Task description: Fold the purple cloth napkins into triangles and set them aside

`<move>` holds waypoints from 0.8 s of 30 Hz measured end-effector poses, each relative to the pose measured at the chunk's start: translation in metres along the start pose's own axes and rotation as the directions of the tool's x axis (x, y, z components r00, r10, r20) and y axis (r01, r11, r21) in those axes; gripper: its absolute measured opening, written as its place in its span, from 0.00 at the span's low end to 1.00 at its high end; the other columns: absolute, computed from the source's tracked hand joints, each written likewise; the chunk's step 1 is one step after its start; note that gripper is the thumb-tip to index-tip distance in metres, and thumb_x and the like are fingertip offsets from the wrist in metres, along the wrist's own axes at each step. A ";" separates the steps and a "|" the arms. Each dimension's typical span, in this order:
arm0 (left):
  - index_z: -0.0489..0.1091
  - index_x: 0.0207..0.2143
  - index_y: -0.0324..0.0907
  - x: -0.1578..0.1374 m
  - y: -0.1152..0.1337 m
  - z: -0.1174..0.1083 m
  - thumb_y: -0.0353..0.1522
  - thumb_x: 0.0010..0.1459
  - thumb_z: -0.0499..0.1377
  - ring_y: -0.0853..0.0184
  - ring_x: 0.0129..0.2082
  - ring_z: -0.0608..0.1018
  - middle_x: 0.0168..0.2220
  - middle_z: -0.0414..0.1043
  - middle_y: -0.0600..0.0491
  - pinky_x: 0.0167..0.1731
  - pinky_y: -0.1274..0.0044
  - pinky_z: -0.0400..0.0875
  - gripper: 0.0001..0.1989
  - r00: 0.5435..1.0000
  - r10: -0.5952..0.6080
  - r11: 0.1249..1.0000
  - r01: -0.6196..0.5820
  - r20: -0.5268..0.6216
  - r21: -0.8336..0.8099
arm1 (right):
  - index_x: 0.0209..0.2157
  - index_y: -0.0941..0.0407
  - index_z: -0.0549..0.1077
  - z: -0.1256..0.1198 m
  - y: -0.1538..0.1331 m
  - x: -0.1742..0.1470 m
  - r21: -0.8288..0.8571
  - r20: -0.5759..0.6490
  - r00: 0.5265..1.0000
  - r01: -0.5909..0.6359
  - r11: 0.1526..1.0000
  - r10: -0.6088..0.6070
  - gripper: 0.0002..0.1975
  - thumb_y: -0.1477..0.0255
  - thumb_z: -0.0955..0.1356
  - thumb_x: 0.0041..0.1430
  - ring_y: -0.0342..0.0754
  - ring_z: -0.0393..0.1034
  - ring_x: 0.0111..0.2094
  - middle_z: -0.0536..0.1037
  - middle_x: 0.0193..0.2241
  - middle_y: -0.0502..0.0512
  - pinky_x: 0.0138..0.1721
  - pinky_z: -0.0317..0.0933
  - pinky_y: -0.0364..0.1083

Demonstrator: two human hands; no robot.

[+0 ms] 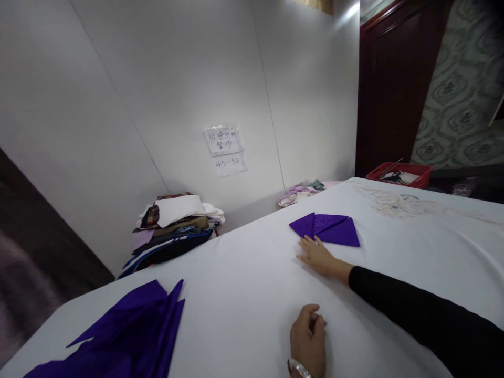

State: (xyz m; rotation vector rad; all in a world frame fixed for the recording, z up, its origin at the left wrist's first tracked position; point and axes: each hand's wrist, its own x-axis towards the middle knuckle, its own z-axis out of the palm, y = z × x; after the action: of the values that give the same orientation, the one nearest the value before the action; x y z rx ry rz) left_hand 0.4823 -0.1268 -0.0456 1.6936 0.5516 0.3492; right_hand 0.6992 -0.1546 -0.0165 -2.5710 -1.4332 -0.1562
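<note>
A folded purple cloth napkin [336, 231] lies flat on the white tablecloth, its overlapping layers making pointed ends. My right hand [318, 258], in a black sleeve, rests palm down at the napkin's near edge with its fingers stretched out. Closer to me, my left hand [308, 338] sits over the tablecloth with a watch at the wrist. Its fingers are curled in, and I see nothing held in them. On the left, several purple napkins [134, 331] lie in a loose, rumpled heap, partly cut off by the frame's lower edge.
Beyond the table's far edge stands a stack of folded clothes [177, 226]. Another small cloth pile [297, 194] sits farther right. A red basket [423, 176] with scissors is at the far right corner. Handwritten paper signs [230, 164] hang on the pale wall.
</note>
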 end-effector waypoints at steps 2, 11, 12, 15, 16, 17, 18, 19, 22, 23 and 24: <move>0.70 0.39 0.42 -0.004 0.004 -0.006 0.34 0.53 0.53 0.68 0.30 0.74 0.29 0.73 0.53 0.34 0.77 0.69 0.11 0.992 0.116 0.992 -0.118 0.047 0.048 | 0.59 0.59 0.56 -0.003 -0.019 -0.029 0.088 0.040 0.995 0.092 0.992 -0.096 0.30 0.56 0.54 0.61 0.56 0.42 0.62 0.55 0.60 0.64 0.59 0.34 0.59; 0.70 0.41 0.39 -0.009 0.005 -0.184 0.30 0.54 0.49 0.60 0.50 0.68 0.47 0.70 0.46 0.53 0.68 0.58 0.15 0.863 0.397 0.597 0.015 -0.312 0.802 | 0.61 0.50 0.51 -0.040 -0.061 -0.167 0.515 0.231 0.910 0.187 0.837 -0.345 0.29 0.57 0.58 0.60 0.54 0.39 0.62 0.50 0.62 0.58 0.60 0.32 0.59; 0.70 0.43 0.37 -0.015 0.001 -0.212 0.30 0.54 0.48 0.59 0.51 0.67 0.49 0.68 0.43 0.53 0.68 0.58 0.16 0.834 0.398 0.516 0.141 -0.381 0.845 | 0.61 0.49 0.52 -0.040 -0.065 -0.178 0.526 0.222 0.909 0.194 0.828 -0.354 0.28 0.58 0.58 0.61 0.54 0.38 0.62 0.49 0.62 0.58 0.60 0.32 0.59; 0.66 0.49 0.38 -0.041 -0.012 -0.274 0.33 0.54 0.50 0.54 0.54 0.64 0.55 0.62 0.42 0.49 0.62 0.59 0.20 0.689 0.312 0.390 0.535 -0.654 0.749 | 0.60 0.48 0.55 -0.030 -0.079 -0.197 0.492 0.182 0.927 0.202 0.847 -0.327 0.25 0.59 0.57 0.62 0.54 0.37 0.62 0.48 0.62 0.56 0.60 0.31 0.60; 0.65 0.50 0.38 -0.049 -0.017 -0.287 0.35 0.54 0.50 0.52 0.53 0.64 0.54 0.63 0.42 0.47 0.62 0.61 0.21 0.656 0.255 0.392 0.602 -0.711 0.696 | 0.59 0.48 0.55 -0.026 -0.083 -0.200 0.472 0.160 0.938 0.201 0.858 -0.308 0.25 0.60 0.57 0.62 0.54 0.37 0.62 0.49 0.62 0.57 0.60 0.31 0.61; 0.65 0.50 0.39 -0.056 -0.020 -0.295 0.37 0.54 0.50 0.52 0.52 0.65 0.53 0.63 0.43 0.45 0.63 0.62 0.22 0.638 0.204 0.390 0.643 -0.742 0.660 | 0.59 0.49 0.56 -0.022 -0.088 -0.201 0.455 0.137 0.947 0.201 0.868 -0.291 0.24 0.60 0.56 0.63 0.54 0.38 0.62 0.50 0.62 0.57 0.60 0.31 0.61; 0.65 0.50 0.40 -0.061 -0.022 -0.300 0.39 0.54 0.50 0.52 0.50 0.66 0.52 0.64 0.43 0.43 0.64 0.63 0.22 0.634 0.165 0.389 0.662 -0.755 0.641 | 0.59 0.49 0.56 -0.019 -0.091 -0.201 0.440 0.116 0.953 0.202 0.875 -0.278 0.24 0.61 0.56 0.63 0.54 0.39 0.62 0.51 0.62 0.57 0.60 0.32 0.61; 0.66 0.50 0.41 -0.065 -0.022 -0.302 0.39 0.54 0.50 0.52 0.49 0.67 0.51 0.65 0.44 0.42 0.65 0.63 0.22 0.642 0.139 0.387 0.666 -0.754 0.638 | 0.59 0.49 0.57 -0.018 -0.094 -0.201 0.428 0.102 0.957 0.204 0.881 -0.271 0.23 0.61 0.56 0.63 0.54 0.40 0.62 0.52 0.62 0.57 0.60 0.32 0.60; 0.70 0.44 0.42 -0.071 -0.019 -0.298 0.39 0.55 0.49 0.54 0.47 0.68 0.49 0.66 0.45 0.39 0.69 0.64 0.18 0.664 0.134 0.383 0.650 -0.735 0.657 | 0.58 0.49 0.58 -0.020 -0.101 -0.199 0.400 0.097 0.961 0.201 0.894 -0.260 0.23 0.61 0.55 0.63 0.53 0.42 0.62 0.53 0.61 0.57 0.60 0.34 0.60; 0.71 0.42 0.42 -0.072 -0.018 -0.295 0.38 0.56 0.48 0.55 0.46 0.68 0.48 0.66 0.45 0.39 0.69 0.63 0.17 0.667 0.138 0.391 0.642 -0.732 0.659 | 0.58 0.49 0.58 -0.022 -0.102 -0.198 0.393 0.101 0.962 0.195 0.899 -0.253 0.23 0.60 0.55 0.63 0.53 0.43 0.61 0.53 0.61 0.56 0.60 0.35 0.59; 0.72 0.40 0.42 -0.073 -0.017 -0.293 0.38 0.56 0.48 0.55 0.46 0.68 0.48 0.66 0.46 0.38 0.69 0.63 0.17 0.671 0.148 0.400 0.631 -0.727 0.664 | 0.58 0.49 0.58 -0.024 -0.103 -0.198 0.383 0.105 0.964 0.188 0.904 -0.245 0.23 0.60 0.55 0.63 0.53 0.43 0.61 0.53 0.61 0.56 0.59 0.35 0.59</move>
State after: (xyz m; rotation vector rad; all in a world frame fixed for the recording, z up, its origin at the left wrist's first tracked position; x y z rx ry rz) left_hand 0.2669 0.0800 0.0001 2.4260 1.8914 0.5071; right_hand 0.5072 -0.2718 -0.0175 -2.1523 -1.6214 0.2625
